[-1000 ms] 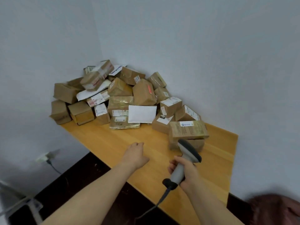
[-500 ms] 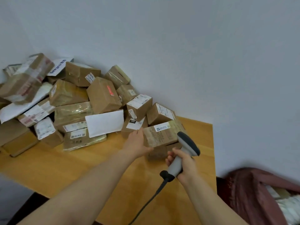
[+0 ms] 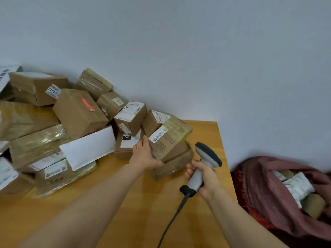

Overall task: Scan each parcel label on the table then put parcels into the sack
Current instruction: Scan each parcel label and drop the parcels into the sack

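Left arm reaches forward over the table (image 3: 125, 203). Left hand (image 3: 145, 154) grips the near-left end of a tilted parcel (image 3: 170, 138), fingers up its left side, thumb beneath the corner. The parcel's far end is raised, its white label facing up and left. It rests on a lower box (image 3: 174, 163) near the table's right edge.

Right arm comes in from the near right. Right hand (image 3: 206, 178) is wrapped round the grey handle of the scanner (image 3: 202, 167), whose dark head sits just right of the tilted parcel. Its cable (image 3: 172, 221) trails toward the near edge.

Pile of parcels (image 3: 80, 111) is heaped left and far against the wall (image 3: 179, 51), with a white mailer (image 3: 87, 147) leaning on its near side.

Sack (image 3: 259, 190), dark red, sits right of the table with its mouth open. Inside are a white padded packet (image 3: 299, 187) and brown boxes (image 3: 313, 204).
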A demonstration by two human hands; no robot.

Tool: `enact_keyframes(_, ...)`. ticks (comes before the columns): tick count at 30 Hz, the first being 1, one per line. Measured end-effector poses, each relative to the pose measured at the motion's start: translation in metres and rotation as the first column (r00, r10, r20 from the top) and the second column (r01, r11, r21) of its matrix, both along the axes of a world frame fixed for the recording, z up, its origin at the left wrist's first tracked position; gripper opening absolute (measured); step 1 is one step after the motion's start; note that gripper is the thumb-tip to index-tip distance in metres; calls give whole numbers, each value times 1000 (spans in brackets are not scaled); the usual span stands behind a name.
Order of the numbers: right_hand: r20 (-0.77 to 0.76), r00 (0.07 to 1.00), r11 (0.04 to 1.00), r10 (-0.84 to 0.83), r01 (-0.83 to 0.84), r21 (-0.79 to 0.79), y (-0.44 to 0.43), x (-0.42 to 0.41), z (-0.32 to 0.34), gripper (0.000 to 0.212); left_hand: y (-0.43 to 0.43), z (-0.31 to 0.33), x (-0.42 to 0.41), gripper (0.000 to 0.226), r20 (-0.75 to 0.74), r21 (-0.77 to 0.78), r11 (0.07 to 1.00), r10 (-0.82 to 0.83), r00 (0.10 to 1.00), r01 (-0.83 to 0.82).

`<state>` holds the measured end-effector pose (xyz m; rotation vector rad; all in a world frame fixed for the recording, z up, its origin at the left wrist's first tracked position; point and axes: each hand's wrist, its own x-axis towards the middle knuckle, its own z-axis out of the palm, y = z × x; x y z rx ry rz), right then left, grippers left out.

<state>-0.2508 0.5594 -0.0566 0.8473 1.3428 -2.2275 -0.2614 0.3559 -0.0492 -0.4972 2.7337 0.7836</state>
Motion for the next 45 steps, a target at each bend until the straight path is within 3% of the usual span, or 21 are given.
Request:
enact_keyframes(2, -28, 998, 999, -48, 48, -15, -11, 12, 8, 3, -18, 7, 10, 134, -31, 151, 988, 40, 999, -35)
enact_keyframes(4, -68, 994, 997, -81, 80, -21, -27, 29, 17, 4, -37, 17, 24, 117, -36, 426, 902, 88, 995, -64)
enact_keyframes(6, -118, 988, 995, -95, 93, -23, -46, 48, 27, 4, -56, 33, 44, 70, 43, 730, 677, 96, 994, -97)
enact_keyframes(8, -159, 983, 995, -96, 96, -12, -69, 66, 36, 5, -77, 45, 65, 49, 124, 877, 465, 24, 992, -120)
enact_keyframes(9, -174, 980, 996, -93, 95, -1, -80, 75, 39, 7, -89, 49, 75, 49, 141, 913, 387, -4, 990, -128)
enact_keyframes(13, -192, 978, 997, -79, 81, 6, -116, 102, 47, 34, -127, 59, 111, 95, 183, 966, 193, -25, 983, -174)
enact_keyframes(16, -215, 976, 999, -31, 32, 1, -138, 117, 56, 36, -147, 64, 138, 96, 171, 983, 84, -61, 983, -166)
enact_keyframes(20, -254, 966, 998, 49, -55, -14, -160, 133, 66, 46, -162, 69, 173, 94, 162, 986, 45, -103, 981, -158)
enact_keyframes(25, -287, 954, 995, 86, -94, -14, -170, 152, 73, 38, -169, 77, 203, 79, 170, 982, 105, -151, 974, -155)
enact_keyframes(28, -334, 937, 994, 104, -90, 57, -167, 161, 76, 31, -167, 89, 214, 66, 161, 963, 239, -156, 975, -121)
enact_keyframes(32, -368, 926, 996, 83, -80, 25, -166, 168, 80, 35, -170, 107, 225, 64, 198, 894, 430, -129, 972, -125)
enact_keyframes(36, -379, 920, 995, 99, -93, 34, -174, 174, 83, 33, -174, 117, 234, 38, 187, 794, 599, -77, 979, -104)
enact_keyframes(39, -417, 873, 957, 254, -166, 236, -172, 175, 88, 23, -183, 126, 238, 35, 81, 716, 669, 203, 976, -199)
enact_keyframes(41, -431, 793, 883, 431, -272, 384, -167, 178, 94, 15, -194, 137, 238, 38, -37, 565, 784, 335, 941, -257)
enact_keyframes(45, -382, 655, 739, 652, -437, 512, -164, 186, 101, 12, -219, 149, 230, 53, -202, 256, 912, 374, 905, -320)
